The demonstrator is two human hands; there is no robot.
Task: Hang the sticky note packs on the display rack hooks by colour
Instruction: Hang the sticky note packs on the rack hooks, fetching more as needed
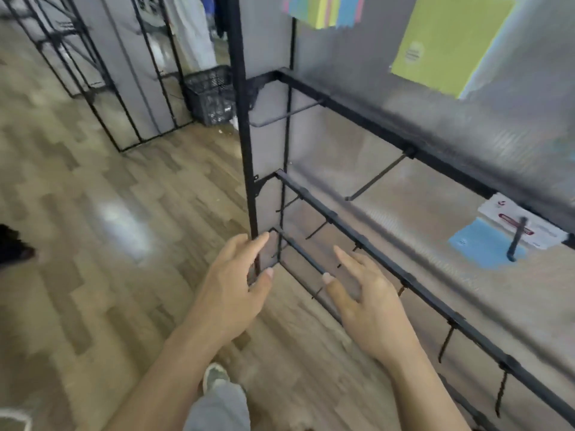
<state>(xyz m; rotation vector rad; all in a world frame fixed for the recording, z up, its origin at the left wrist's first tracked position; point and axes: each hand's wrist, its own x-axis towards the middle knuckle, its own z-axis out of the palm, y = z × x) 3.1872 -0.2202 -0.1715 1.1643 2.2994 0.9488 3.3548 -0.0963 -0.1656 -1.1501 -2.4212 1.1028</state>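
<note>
A black display rack [367, 119] with several bare hooks fills the right side. A blue sticky note pack [480, 244] hangs on a hook at the right. Higher up hangs a yellow-green pack [448, 42], and a multi-colour pack [323, 9] hangs at the top edge. My left hand [236, 290] is in front of the rack's corner post, fingers apart and empty. My right hand [370, 303] hovers by the lower rails with its fingers spread, holding nothing. The picture is blurred by motion.
A black plastic crate [211, 94] stands on the wooden floor [93, 228] behind the rack's corner. Another black wire rack [93, 73] stands at the back left. My shoe [214, 376] shows below my hands. A dark object [12, 244] lies at the left edge.
</note>
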